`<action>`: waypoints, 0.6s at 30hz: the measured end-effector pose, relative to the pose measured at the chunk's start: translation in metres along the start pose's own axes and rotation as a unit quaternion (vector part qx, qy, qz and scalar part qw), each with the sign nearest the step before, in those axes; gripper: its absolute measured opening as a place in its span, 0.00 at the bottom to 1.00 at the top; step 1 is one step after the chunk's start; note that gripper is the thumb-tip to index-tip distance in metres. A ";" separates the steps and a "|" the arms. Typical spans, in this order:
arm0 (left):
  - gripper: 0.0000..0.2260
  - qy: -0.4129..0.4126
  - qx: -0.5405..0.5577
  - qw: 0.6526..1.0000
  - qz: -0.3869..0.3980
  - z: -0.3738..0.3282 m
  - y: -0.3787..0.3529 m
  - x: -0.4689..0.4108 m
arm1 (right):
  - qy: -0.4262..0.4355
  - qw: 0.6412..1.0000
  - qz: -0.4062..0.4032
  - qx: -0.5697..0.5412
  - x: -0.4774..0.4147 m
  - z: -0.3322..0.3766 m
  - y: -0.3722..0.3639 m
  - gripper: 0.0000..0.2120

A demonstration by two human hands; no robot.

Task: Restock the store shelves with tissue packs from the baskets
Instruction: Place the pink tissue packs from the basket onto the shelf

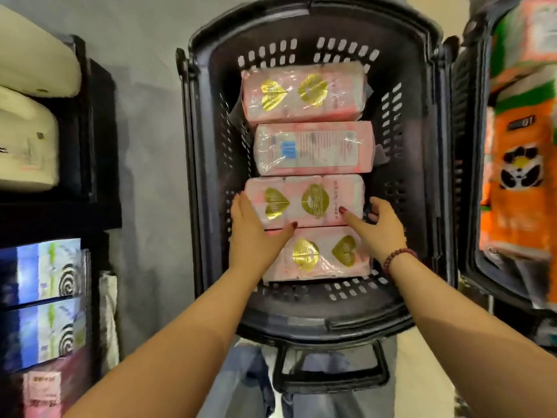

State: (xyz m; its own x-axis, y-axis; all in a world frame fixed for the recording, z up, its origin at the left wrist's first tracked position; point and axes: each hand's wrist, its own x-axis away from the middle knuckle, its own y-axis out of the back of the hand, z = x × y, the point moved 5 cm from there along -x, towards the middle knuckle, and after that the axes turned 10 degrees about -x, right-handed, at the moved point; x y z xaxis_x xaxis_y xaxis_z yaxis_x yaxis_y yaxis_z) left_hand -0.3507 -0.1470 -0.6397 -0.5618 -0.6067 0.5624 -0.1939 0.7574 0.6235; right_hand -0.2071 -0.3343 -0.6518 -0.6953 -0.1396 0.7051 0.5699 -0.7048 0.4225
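Observation:
A black plastic basket (208, 164) stands on the floor below me, holding several pink tissue packs with gold hearts. My left hand (251, 233) grips the left end of the third pack from the far side (307, 202), thumb across its near edge. My right hand (378, 229) holds that same pack's right end, thumb on top and fingers curled down its side. The nearest pack (319, 256) lies partly under both wrists. Two more packs, one heart-side up (303, 92) and one label-side up (313, 149), lie beyond.
A dark shelf unit (90, 152) at the left carries white packs above and blue-green boxes (45, 300) below. A second black basket (470, 164) with orange and green packs (518, 176) stands at the right. Grey floor runs between shelf and basket.

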 end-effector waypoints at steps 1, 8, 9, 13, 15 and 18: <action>0.42 -0.006 0.003 1.000 -0.009 0.003 -0.002 -0.005 | -0.002 1.000 -0.001 -0.019 -0.006 -0.005 -0.003 0.32; 0.42 -0.019 0.002 0.999 -0.033 0.014 -0.011 -0.039 | 0.008 0.991 0.031 -0.134 -0.031 -0.023 -0.025 0.18; 0.41 -0.021 -0.002 0.999 -0.037 0.015 -0.012 -0.041 | 0.002 0.990 0.030 -0.141 -0.032 -0.024 -0.027 0.19; 0.39 -0.013 0.003 0.999 -0.051 0.018 -0.014 -0.043 | 0.001 0.987 0.031 -0.159 -0.032 -0.023 -0.027 0.19; 0.38 -0.001 0.007 0.998 -0.057 0.015 -0.013 -0.040 | 0.009 0.987 0.038 -0.158 -0.030 -0.019 -0.026 0.14; 0.36 0.007 0.017 0.998 -0.060 0.008 -0.008 -0.035 | 0.025 0.987 0.037 -0.152 -0.026 -0.013 -0.020 0.07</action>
State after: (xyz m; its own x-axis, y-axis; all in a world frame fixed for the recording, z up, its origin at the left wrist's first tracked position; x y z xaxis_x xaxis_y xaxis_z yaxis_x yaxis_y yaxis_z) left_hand -0.3361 -0.1295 -0.6690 -0.5217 -0.6967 0.4924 -0.2857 0.6865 0.6686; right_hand -0.2064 -0.3256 -0.6861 -0.6814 -0.2276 0.6956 0.4679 -0.8664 0.1748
